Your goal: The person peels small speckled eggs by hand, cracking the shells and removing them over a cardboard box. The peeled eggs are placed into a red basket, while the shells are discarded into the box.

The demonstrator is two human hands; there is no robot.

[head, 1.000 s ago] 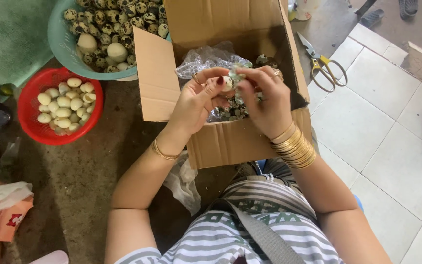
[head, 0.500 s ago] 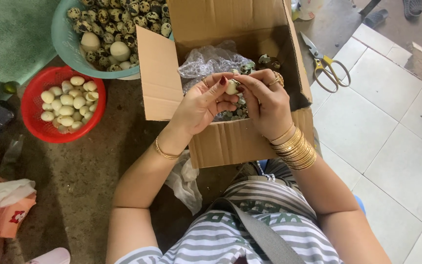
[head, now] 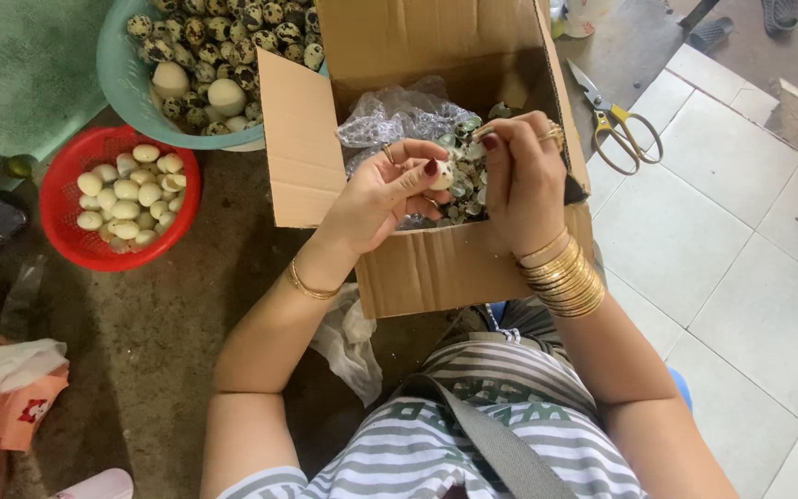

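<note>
**Peeling 1 small egg over the box**

My left hand (head: 389,189) pinches 1 small pale egg (head: 442,174) in a narrow grip of thumb and fingertips, held right over the open cardboard box (head: 436,268) so the speckled shell bits (head: 463,185) drop onto the clear plastic lining inside; my right hand (head: 521,176) closes its grip on a flake of shell just above the egg, pulling it away; 2 bowls sit within reach on the floor to my left: 1 red basket (head: 66,242) of peeled white eggs, roughly 20, and 1 teal basin (head: 121,88) heaped with speckled ones, too many to count; 1 pair of yellow-handled scissors (head: 616,125) lies beside the box on my right.
</note>
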